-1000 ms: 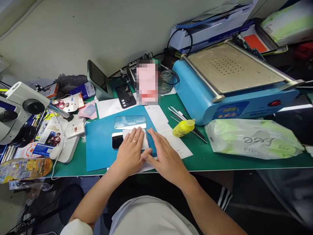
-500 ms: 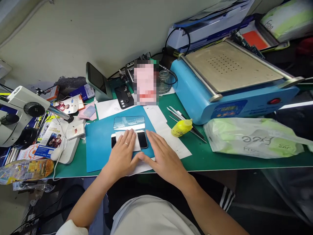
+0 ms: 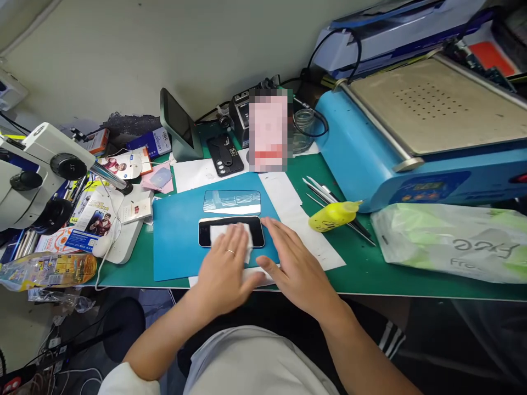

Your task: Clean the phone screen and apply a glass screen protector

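So the white wipe (image 3: 217, 233) has slid from the phone's right end to around the middle, leaving dark screen showing at both ends. The phone (image 3: 258, 233) lies on the blue mat (image 3: 177, 241), just below the clear sheet (image 3: 233, 203). Left hand's (image 3: 224, 271) grip isn't pinched, just flat on the wipe. Right hand's (image 3: 302, 271) empty, thumb and fingers apart, by the phone's right end; can't tell if touching.

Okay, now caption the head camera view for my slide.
Left hand presses a white wipe on a smartphone, right hand at its edge, on a blue mat.
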The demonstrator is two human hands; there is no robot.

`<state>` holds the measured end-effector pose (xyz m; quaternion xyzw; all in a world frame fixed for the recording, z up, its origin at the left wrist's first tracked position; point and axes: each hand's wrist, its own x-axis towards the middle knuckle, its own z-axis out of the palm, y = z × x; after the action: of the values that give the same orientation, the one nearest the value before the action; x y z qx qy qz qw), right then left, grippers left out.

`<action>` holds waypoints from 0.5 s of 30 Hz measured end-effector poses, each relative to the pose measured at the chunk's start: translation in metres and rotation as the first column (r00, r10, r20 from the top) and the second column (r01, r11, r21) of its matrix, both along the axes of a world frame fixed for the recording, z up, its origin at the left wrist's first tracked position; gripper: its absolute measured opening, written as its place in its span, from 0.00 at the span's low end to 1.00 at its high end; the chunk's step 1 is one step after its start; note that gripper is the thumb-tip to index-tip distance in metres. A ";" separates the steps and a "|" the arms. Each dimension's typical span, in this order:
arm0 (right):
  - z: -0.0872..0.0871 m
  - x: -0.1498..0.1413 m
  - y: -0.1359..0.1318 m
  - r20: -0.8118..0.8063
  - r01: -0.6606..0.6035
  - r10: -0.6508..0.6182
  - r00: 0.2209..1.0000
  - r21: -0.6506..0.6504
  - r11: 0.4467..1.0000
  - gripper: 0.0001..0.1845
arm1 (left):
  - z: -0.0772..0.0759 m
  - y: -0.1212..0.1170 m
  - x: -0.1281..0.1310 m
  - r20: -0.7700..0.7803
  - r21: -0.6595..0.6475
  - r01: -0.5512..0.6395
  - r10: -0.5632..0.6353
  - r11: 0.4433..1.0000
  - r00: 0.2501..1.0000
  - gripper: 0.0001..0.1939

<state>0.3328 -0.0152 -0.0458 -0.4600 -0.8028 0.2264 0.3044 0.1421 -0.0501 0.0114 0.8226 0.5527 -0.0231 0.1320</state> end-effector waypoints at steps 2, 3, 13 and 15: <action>0.000 0.001 -0.001 -0.003 0.004 -0.004 1.000 -0.005 1.000 0.44 | -0.003 -0.003 0.011 0.029 0.004 0.053 -0.053 0.999 0.998 0.42; 0.000 0.001 -0.001 -0.002 0.002 -0.002 1.000 -0.012 1.000 0.43 | -0.004 -0.005 0.010 0.035 0.009 0.057 -0.058 0.998 0.998 0.41; 0.003 0.000 -0.002 0.012 0.001 -0.001 1.000 -0.049 0.999 0.44 | -0.004 -0.004 -0.022 -0.034 0.099 -0.142 0.146 0.985 0.989 0.41; 0.001 0.001 -0.002 0.003 -0.004 0.004 1.000 -0.037 0.999 0.44 | -0.007 -0.004 -0.002 -0.017 0.076 -0.074 0.076 0.994 0.997 0.44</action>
<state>0.3338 -0.0169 -0.0444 -0.4643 -0.7998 0.2410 0.2942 0.1400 -0.0543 0.0045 0.8053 0.5850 -0.0057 0.0963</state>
